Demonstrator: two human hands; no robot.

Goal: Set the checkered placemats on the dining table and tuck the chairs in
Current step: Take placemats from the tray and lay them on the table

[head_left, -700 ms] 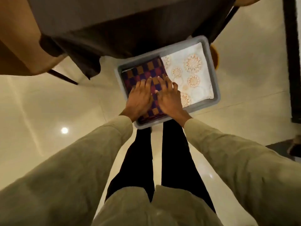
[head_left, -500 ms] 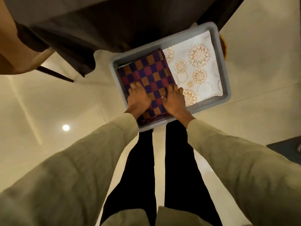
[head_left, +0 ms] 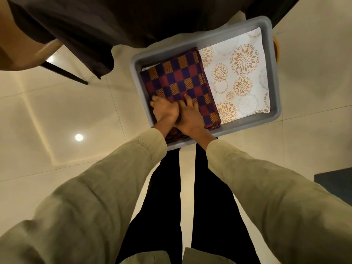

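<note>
hands meet side by side in a grey tub (head_left: 274,60) on the floor (head_left: 57,111). left hand (head_left: 164,109) and right hand (head_left: 188,116) touch each other, and their fingers curl into the near part of the checkered placemats (head_left: 179,82). the folded placemats lie in the left half of the tub, on a white cloth with gold flowers (head_left: 242,73). a table with a dark cloth (head_left: 114,21) is just past the tub.

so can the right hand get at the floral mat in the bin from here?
Probably yes. The floral mat lies uncovered beside the checkered placemats in the grey bin; the right hand, on the checkered stack, is just next to it.
</note>
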